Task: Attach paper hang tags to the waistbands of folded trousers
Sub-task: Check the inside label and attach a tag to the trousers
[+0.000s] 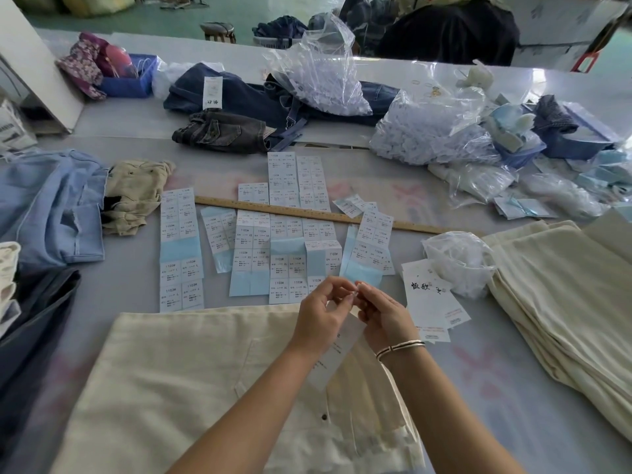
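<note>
Item: cream folded trousers, lying flat in front of me on the table, waistband end nearest the hands

Item: paper hang tag, white, hanging tilted below my hands over the trousers, its top hidden between them

Left hand: fingers curled, pinching something small at the tag's top; what it is I cannot tell

Right hand: fingertips pinched against the left's, on the same small piece; bangles at the wrist

Supply: loose hang tags just right of my hands; sticker sheets beyond; stacked cream trousers far right

Step, as I judge it: readying the tag's fastener, not yet joined to the waistband

Next move calls for: bringing the pinched end down to the waistband and securing it, keeping the tag from twisting
</note>
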`<action>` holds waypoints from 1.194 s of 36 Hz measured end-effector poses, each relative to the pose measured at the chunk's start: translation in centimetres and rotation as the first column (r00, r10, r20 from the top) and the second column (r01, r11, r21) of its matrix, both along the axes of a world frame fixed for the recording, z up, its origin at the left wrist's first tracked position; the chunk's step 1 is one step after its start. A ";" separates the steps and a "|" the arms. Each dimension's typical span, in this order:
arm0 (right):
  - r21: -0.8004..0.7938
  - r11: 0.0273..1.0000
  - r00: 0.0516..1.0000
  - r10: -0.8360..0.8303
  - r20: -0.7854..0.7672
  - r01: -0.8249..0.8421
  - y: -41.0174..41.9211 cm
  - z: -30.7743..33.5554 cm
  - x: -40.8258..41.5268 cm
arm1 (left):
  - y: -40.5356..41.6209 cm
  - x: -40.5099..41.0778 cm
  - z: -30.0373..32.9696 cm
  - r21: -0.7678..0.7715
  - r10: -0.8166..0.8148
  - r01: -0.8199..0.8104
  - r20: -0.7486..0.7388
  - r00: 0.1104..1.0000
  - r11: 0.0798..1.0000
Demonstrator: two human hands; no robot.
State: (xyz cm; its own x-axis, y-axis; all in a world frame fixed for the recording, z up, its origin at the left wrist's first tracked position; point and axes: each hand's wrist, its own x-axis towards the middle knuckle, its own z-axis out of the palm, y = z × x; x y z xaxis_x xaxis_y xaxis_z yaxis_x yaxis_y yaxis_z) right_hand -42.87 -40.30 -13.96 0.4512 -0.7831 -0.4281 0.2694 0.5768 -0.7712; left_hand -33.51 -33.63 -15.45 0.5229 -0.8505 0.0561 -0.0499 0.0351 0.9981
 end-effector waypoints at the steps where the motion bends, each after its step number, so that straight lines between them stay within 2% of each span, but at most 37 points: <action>1: 0.002 1.000 1.000 -0.002 0.000 0.002 0.0 0.0 0.0 | 0.0 0.0 0.0 0.000 0.002 -0.002 -0.009 1.000 1.000; 8: 0.010 1.000 1.000 0.008 0.005 -0.008 0.0 -0.1 0.1 | -0.1 -0.2 0.1 -0.009 0.017 -0.018 -0.067 0.998 1.000; 30: 0.082 0.997 1.000 0.010 0.027 -0.012 0.3 0.1 0.1 | 0.1 -0.6 0.3 0.002 0.027 -0.027 -0.036 0.999 1.000; 43: 0.093 0.996 0.998 0.001 0.063 -0.006 0.3 0.0 0.0 | 0.1 -0.8 -0.2 -0.025 0.061 -0.064 -0.093 0.994 0.998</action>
